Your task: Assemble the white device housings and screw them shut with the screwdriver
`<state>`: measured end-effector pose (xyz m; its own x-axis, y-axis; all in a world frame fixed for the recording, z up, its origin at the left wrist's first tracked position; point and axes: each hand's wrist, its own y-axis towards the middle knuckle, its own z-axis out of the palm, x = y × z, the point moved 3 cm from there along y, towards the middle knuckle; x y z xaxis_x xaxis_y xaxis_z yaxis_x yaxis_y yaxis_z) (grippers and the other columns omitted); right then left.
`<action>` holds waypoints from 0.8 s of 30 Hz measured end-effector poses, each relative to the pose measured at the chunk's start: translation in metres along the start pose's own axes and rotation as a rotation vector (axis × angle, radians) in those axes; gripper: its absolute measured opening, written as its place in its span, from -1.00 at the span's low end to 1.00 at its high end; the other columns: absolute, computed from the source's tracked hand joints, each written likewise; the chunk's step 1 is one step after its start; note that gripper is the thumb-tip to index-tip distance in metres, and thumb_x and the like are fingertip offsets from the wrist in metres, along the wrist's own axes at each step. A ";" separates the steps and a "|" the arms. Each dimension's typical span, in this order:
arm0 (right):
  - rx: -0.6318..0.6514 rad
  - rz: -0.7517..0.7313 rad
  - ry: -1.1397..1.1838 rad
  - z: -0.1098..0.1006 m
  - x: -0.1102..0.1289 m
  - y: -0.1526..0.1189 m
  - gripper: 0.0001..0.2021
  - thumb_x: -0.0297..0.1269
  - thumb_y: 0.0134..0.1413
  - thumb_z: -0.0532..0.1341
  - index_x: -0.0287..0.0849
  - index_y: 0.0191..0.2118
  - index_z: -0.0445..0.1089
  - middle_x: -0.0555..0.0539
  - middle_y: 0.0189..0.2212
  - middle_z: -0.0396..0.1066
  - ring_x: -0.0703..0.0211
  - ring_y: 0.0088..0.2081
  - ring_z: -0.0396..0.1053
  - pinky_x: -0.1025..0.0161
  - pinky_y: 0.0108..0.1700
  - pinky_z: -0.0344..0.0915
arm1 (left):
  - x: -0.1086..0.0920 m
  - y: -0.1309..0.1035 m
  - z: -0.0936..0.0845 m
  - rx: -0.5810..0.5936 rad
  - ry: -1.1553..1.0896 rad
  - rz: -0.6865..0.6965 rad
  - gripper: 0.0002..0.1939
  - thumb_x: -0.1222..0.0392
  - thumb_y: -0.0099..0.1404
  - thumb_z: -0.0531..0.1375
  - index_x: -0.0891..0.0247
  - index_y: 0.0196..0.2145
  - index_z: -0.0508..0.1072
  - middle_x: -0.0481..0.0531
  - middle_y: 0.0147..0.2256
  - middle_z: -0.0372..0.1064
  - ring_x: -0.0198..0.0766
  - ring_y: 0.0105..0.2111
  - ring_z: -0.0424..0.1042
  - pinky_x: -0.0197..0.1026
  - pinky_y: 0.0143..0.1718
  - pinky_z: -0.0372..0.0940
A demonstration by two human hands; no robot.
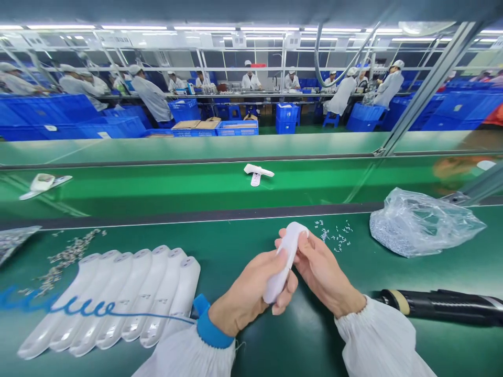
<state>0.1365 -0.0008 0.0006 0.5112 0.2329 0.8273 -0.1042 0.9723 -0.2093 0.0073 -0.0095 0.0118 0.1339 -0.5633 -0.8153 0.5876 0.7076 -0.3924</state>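
A long white plastic piece (283,267) is held tilted above the green bench. My left hand (255,285) wraps round its lower part, thumb on top. My right hand (320,267) grips its upper end between thumb and fingers. A blue wrist band with a coiled blue cord (149,314) circles my left wrist. Several similar white pieces (129,293) lie side by side on the bench to the left. Tiny pale parts (338,235) are scattered just beyond my right hand.
Small metal parts (74,251) lie scattered at the left. A clear bag of small parts (412,222) and a black cylindrical tool (448,306) lie at the right. Beyond the bench, a green belt (196,183) carries white pieces (257,172). People in white work farther back.
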 end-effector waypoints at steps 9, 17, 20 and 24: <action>-0.079 -0.027 -0.189 -0.003 -0.004 0.001 -0.48 0.09 0.16 0.27 -0.14 0.11 0.33 -0.15 -0.05 0.53 0.06 -0.02 0.48 0.03 0.17 0.31 | -0.001 -0.016 -0.013 -0.375 0.642 0.138 -0.66 -0.06 0.47 -0.01 0.27 -0.16 0.36 0.06 -0.40 0.42 -0.24 -0.55 0.39 -0.19 -0.52 0.29; -0.117 -0.075 -0.426 -0.012 -0.004 -0.001 -0.41 0.17 0.10 0.28 -0.07 0.14 0.28 -0.14 0.05 0.48 0.04 -0.07 0.44 0.01 0.05 0.37 | 0.036 -0.070 -0.031 -1.081 1.884 0.380 -0.87 0.24 0.38 0.15 0.31 -0.14 0.41 0.23 -0.08 0.41 0.01 -0.20 0.42 -0.03 -0.25 0.33; -0.169 -0.095 -0.438 -0.015 0.001 -0.002 -0.42 0.18 0.07 0.29 -0.06 0.10 0.31 -0.12 0.04 0.48 0.04 -0.09 0.43 0.03 0.00 0.38 | 0.036 -0.083 -0.042 -1.193 2.009 0.159 -0.95 0.35 0.31 0.15 0.31 -0.29 0.42 0.15 -0.27 0.35 -0.08 -0.37 0.35 -0.08 -0.35 0.27; -0.220 -0.126 -0.413 -0.018 0.007 0.000 -0.47 0.16 0.10 0.27 -0.07 0.06 0.33 -0.10 0.00 0.50 0.09 -0.13 0.42 0.08 -0.05 0.37 | 0.019 -0.098 -0.052 -1.243 2.102 0.062 -0.86 0.29 0.32 0.19 0.40 -0.18 0.45 0.29 -0.15 0.34 0.03 -0.25 0.36 -0.03 -0.29 0.28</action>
<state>0.1552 0.0008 -0.0030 0.1225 0.1458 0.9817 0.1428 0.9763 -0.1628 -0.0893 -0.0677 0.0127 -0.9459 -0.1156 0.3031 -0.0176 0.9512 0.3080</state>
